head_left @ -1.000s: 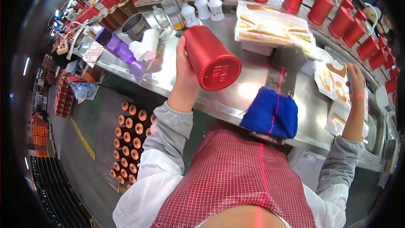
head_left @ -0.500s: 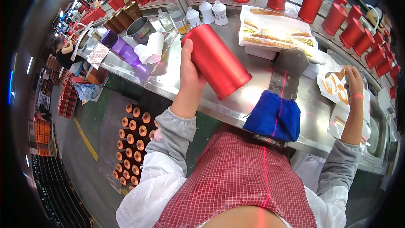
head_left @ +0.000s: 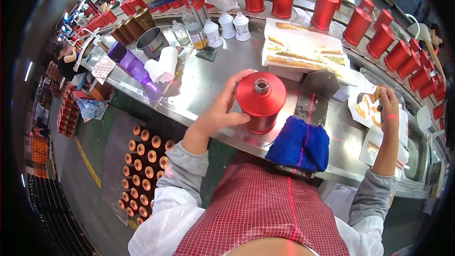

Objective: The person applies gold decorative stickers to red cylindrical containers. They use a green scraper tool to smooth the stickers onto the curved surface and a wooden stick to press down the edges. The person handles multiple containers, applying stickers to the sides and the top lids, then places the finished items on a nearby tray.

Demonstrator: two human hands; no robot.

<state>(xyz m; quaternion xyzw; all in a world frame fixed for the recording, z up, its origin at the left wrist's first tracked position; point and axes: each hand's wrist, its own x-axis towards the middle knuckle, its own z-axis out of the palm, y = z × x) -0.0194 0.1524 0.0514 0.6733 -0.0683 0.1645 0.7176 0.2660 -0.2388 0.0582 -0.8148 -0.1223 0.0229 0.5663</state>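
My left hand [head_left: 226, 114] wraps round the side of a glossy red bottle [head_left: 263, 95]. The bottle is upright on the steel table, its bare neck facing up at me. Over on the right, my right hand [head_left: 389, 102] has its fingers pressed together at a white sheet [head_left: 354, 106] with gold cut-out shapes; what they pinch is too small to make out. Between the hands a folded blue cloth [head_left: 301, 144] lies on a dark metal stand [head_left: 313, 109], with a red laser line running across both.
Behind the stand lies a stack of gold-printed sheets [head_left: 303, 47]. White small bottles [head_left: 226, 24], a grey pot [head_left: 151, 41], a paper roll [head_left: 168, 61] and a purple bottle [head_left: 128, 64] stand at the back left. Several red bottles [head_left: 358, 26] line a conveyor. A sink [head_left: 417, 159] is far right.
The red bottle, earlier held tilted in the air with its base toward me, has been turned upright and lowered to the table by my left hand. My right hand stays at the white sheet.
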